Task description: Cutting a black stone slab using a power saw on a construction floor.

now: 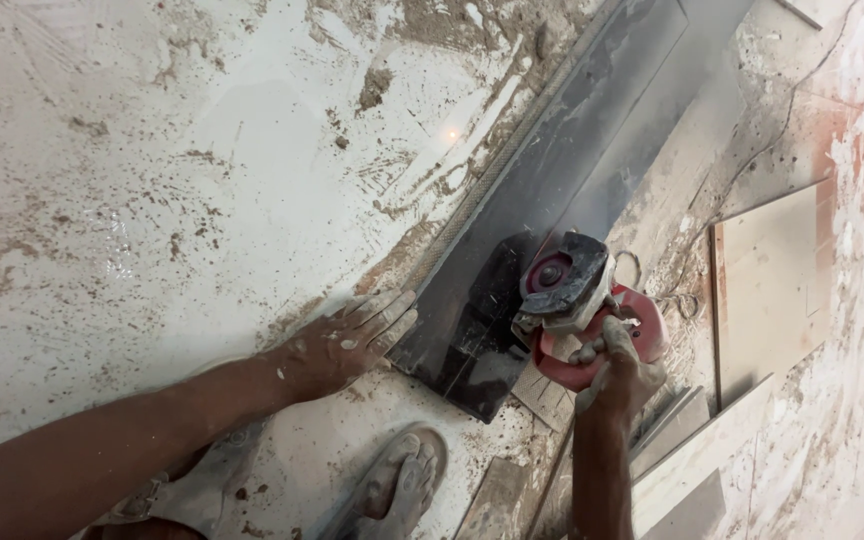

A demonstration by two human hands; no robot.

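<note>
A long dark grey tile strip point(562, 170) lies slantwise on the dusty floor, from the upper right down to the centre. My left hand point(347, 345) presses flat on the floor with its fingertips at the strip's lower left edge. My right hand point(617, 370) grips a red handheld cutter point(582, 310) with a dark blade guard. The cutter sits on the strip's lower right part. Pale dust covers both hands.
A foot in a dusty sandal point(397, 490) rests on the floor below the strip. A beige tile point(772, 285) and several light offcuts point(692, 455) lie at the right. A thin cord point(742, 170) runs across the rough floor at the upper right.
</note>
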